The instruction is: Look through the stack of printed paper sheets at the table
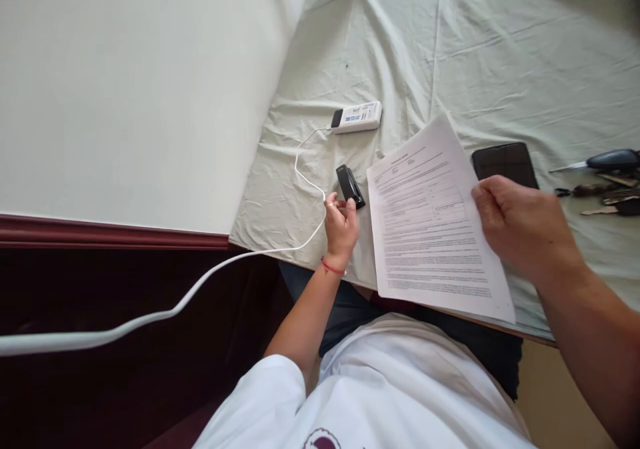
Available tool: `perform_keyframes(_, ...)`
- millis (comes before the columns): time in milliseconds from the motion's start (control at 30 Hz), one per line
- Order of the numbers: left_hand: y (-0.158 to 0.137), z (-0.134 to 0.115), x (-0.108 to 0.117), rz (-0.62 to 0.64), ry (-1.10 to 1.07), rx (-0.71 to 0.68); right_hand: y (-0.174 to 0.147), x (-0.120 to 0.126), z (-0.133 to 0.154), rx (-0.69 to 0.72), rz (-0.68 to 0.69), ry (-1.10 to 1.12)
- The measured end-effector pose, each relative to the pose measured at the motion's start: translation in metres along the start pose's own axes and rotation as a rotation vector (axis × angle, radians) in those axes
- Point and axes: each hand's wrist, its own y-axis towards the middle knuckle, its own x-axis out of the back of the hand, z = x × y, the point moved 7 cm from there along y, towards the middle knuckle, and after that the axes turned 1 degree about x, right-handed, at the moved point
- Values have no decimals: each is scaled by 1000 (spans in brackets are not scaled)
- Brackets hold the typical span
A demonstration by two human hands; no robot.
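Note:
A small black stapler (pixel 351 186) is at the front part of the cloth-covered table. My left hand (pixel 341 226), with a red string bracelet at the wrist, has its thumb and fingers closed on the near end of it. To the right, my right hand (pixel 523 226) grips the right edge of a stack of printed paper sheets (pixel 430 229). The stack is tilted, with its printed side facing me and its lower edge over the table's front edge. The fingers behind the paper are hidden.
A white power bank (pixel 357 117) lies beyond the stapler, with a white cable (pixel 200 288) running past my left hand to the lower left. Right of the paper lie a black phone (pixel 505 161) and several keys (pixel 617 199). A white wall (pixel 125 89) borders the tablecloth (pixel 400 49).

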Motion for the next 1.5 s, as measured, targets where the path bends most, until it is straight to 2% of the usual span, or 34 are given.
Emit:
perform_keyframes(100, -33, -7, 8, 60, 65, -125, 4, 4, 2, 36, -36, 97)
perform_keyframes(200, -56, -19, 11, 150, 106, -248, 3, 3, -4, 11, -73, 205)
perform_keyframes(400, -52, -19, 14, 183, -47, -118, -2, -1, -26, -75, -159, 345)
perform_keyframes(500, -50, -15, 12, 231, -118, -114, -1, -18, -34, -118, -106, 486)
perform_keyframes(600, -51, 1, 10, 272, -259, 32, -2, -36, -32, -128, -3, 621)
perform_keyframes(700, -56, 13, 10, 287, -515, 250, -5, -44, -23, -106, 60, 600)
perform_keyframes(800, -65, 11, 9, 331, -794, 450, -8, -46, -16, -94, 84, 530)
perform_keyframes(933, -83, 7, 7, 444, -876, 633, -10, -57, -12, -78, 156, 551)
perform_keyframes(1000, -88, 10, 7, 402, -868, 651, -10, -65, -11, -76, 214, 597)
perform_keyframes(1067, -90, 14, 7, 326, -849, 607, -10, -71, -12, -91, 235, 669)
perform_keyframes(1267, -94, 16, 3, 217, -730, 481, -6, -78, -20, -175, 187, 945)
perform_keyframes(1500, -91, 18, 12, 156, -775, 494, -9, -83, -23, -209, 216, 995)
